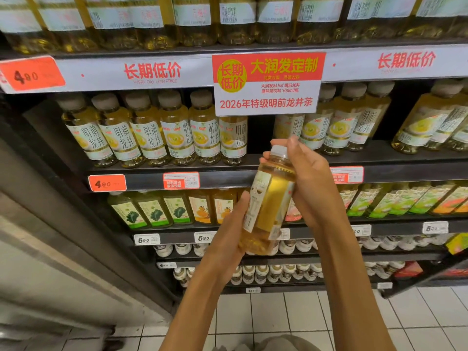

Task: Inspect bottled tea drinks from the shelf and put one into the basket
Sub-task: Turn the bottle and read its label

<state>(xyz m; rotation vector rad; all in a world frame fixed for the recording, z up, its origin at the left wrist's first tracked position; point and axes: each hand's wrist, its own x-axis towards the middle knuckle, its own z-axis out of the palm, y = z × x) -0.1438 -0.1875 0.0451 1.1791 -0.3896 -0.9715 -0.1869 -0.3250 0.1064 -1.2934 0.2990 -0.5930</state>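
A bottle of pale yellow tea point(271, 198) with a grey cap and a white label is held upright, slightly tilted, in front of the shelf. My left hand point(228, 231) cups its lower part from the left. My right hand point(307, 181) wraps its upper part and neck from the right, fingertips near the cap. Behind it, a row of matching tea bottles point(154, 133) stands on the middle shelf, with a gap in the row just above the held bottle. No basket is in view.
A red and white promotion sign point(267, 83) hangs from the upper shelf edge. Lower shelves hold juice bottles point(154, 211) and small white-capped bottles point(268, 273). A grey pillar point(50, 224) stands at the left. White floor tiles point(278, 317) lie below.
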